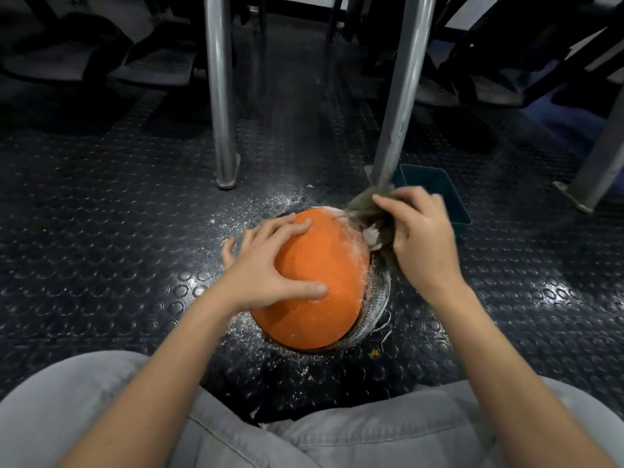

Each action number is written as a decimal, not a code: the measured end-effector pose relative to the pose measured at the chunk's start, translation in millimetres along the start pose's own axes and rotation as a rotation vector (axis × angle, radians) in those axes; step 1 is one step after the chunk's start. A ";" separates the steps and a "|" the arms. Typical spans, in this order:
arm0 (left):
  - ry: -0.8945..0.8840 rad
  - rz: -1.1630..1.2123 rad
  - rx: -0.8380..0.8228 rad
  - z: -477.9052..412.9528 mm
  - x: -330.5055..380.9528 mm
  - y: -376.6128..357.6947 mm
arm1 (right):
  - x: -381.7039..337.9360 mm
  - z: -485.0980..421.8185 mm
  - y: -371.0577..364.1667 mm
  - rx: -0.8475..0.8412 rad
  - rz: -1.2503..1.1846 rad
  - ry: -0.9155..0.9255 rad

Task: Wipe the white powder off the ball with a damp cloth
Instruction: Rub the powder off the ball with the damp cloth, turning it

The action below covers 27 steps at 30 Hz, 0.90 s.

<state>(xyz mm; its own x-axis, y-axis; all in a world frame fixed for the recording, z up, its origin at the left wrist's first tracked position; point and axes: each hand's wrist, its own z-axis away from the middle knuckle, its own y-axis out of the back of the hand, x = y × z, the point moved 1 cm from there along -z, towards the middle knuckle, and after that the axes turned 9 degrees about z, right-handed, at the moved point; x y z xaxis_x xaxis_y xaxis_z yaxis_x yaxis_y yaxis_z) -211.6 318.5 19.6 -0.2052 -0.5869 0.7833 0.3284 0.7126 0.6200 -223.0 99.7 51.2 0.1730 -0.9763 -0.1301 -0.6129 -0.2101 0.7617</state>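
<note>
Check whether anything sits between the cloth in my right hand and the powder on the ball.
Nothing visible does. The right hand grips the cloth at the powdery right edge of the ball; the left hand rests on its left side, away from it.

Light grey trousers (337,437) of a denim-like cloth were worn, and a stitched seam (236,437) was seen running across them near the lower edge of the view. The left forearm (162,359) and right forearm (499,349) were left bare, with the left hand (266,261) and right hand (422,238) likewise uncovered.
</note>
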 end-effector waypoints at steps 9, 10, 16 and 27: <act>0.068 -0.130 0.000 -1.2 -4.8 8.7 | -20.4 25.9 -3.6 -0.042 0.005 0.242; 0.091 -0.139 0.025 -0.2 -4.8 8.4 | -14.3 21.2 -2.5 -0.021 0.025 0.203; 0.095 -0.228 0.233 7.3 9.5 -23.5 | -20.1 4.1 9.0 0.305 0.076 0.059; 0.114 -0.252 0.266 3.2 15.6 -36.9 | -4.6 77.5 5.0 -0.298 0.049 -0.282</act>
<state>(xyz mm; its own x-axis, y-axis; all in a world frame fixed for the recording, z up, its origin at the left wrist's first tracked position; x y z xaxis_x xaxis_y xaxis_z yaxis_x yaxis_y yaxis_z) -229.8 284.3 9.1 -0.1401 -0.7849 0.6035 0.0273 0.6063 0.7948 -286.7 99.1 6.5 -0.0939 -0.9694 -0.2267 -0.3584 -0.1795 0.9162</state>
